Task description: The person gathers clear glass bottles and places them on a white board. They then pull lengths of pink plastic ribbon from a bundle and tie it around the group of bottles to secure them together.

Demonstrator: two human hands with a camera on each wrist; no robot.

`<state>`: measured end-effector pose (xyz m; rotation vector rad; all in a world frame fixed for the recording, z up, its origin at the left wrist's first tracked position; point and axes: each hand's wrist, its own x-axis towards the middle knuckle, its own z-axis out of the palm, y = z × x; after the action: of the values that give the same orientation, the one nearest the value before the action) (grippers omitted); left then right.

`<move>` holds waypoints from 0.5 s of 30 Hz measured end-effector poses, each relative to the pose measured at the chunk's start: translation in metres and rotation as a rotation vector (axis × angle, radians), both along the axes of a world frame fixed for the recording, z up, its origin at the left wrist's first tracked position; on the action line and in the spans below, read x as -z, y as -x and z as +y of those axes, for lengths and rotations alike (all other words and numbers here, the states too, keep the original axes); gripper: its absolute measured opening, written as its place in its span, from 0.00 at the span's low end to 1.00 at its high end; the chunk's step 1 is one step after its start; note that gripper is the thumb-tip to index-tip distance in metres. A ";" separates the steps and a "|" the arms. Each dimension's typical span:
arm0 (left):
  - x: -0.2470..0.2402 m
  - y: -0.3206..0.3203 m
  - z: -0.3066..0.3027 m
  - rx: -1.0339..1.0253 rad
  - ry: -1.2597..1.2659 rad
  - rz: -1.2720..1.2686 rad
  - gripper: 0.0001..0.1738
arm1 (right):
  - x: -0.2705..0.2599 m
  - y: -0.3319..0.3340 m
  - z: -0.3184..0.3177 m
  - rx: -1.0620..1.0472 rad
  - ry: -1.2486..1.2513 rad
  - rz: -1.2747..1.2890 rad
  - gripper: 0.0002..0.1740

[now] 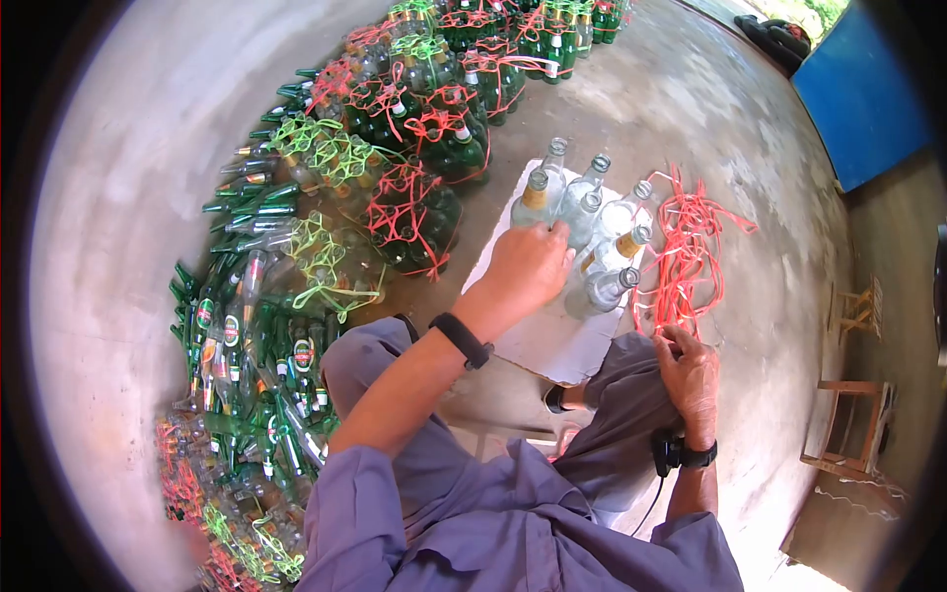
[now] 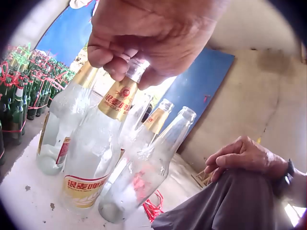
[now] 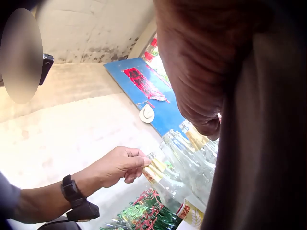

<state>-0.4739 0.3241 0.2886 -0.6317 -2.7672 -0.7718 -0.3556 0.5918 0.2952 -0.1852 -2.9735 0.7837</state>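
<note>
The left hand point(image 1: 528, 261) pinches a clear bottle point(image 2: 88, 148) by its gold-wrapped neck, thumb and fingertips closed just below the mouth. That bottle stands on a white board point(image 1: 533, 345) laid on the floor point(image 1: 779, 326), among other clear bottles point(image 1: 609, 255), some with gold foil at the neck; in the head view the hand covers most of it. The right hand point(image 1: 688, 380) rests on the right knee, its fingers relaxed and loosely bent, near a heap of red strands point(image 1: 686, 257) beside the board. To the left, green bottles point(image 1: 414, 222) stand in bundles tied with red and green strands, and loose bottles point(image 1: 232, 335) lie piled along the wall point(image 1: 104, 257). A blue panel point(image 1: 868, 99) stands at the far right.
</note>
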 end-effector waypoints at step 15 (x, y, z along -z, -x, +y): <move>-0.008 -0.014 0.010 -0.072 -0.020 -0.061 0.22 | 0.001 0.000 -0.002 -0.019 0.037 0.062 0.16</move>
<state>-0.4598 0.3341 0.2966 -0.5096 -2.8167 -0.8148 -0.3556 0.5897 0.2945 -0.1321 -2.9081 0.8310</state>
